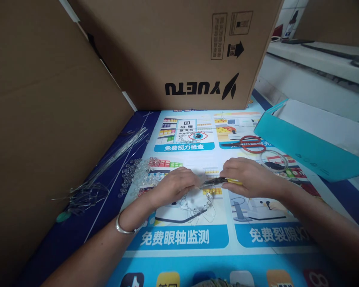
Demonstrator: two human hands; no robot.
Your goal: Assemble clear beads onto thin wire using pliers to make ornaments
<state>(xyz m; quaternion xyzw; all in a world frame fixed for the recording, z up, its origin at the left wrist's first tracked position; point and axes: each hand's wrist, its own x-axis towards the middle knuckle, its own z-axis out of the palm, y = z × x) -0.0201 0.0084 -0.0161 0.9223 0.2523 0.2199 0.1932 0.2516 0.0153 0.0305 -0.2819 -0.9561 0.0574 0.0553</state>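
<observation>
Meanwhile the right hand (pixel 251 177) is clenched round slim yellow-handled pliers (pixel 224 181), their tip meeting the left hand (pixel 175 185), which pinches a thin bent wire piece (pixel 197 209) over the printed poster mat (pixel 197 239).

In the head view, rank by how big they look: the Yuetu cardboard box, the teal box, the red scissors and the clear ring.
1. Yuetu cardboard box
2. teal box
3. red scissors
4. clear ring, though it looks close to the scissors in size, so those two are unsure.
</observation>
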